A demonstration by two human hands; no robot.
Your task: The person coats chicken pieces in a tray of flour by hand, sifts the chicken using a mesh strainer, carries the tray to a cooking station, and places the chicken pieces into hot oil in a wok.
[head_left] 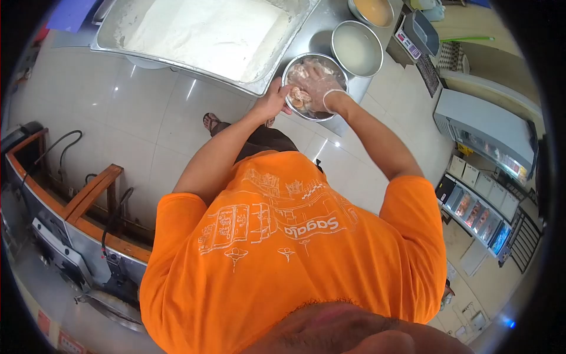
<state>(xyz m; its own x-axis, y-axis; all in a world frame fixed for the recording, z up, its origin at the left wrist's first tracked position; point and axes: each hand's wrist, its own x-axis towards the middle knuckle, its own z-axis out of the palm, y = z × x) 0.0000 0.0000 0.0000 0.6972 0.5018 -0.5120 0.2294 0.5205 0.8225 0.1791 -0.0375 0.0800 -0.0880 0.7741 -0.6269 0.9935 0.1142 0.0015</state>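
My left hand (pixel 272 100) grips the near left rim of a round metal bowl (pixel 329 117), thumb at the edge. Inside the bowl lie pale pink pieces of raw meat (pixel 299 98), which look like chicken. My right hand (pixel 319 87), in a clear plastic glove, is down in the bowl over the meat. Its fingers look apart, their tips partly lost among the pieces. Touching the bowl's far right side is a second metal bowl (pixel 380 58) of cloudy whitish liquid. To the left stands a large metal tray (pixel 194 69) spread with white powder like flour.
A third bowl (pixel 374 13) with orange liquid sits farther back on the steel table (pixel 315 36). Beyond it are a grey scale (pixel 408 45) and a green stick (pixel 469 39). Wooden-edged equipment (pixel 76 206) stands at left, a display chiller (pixel 486 135) at right.
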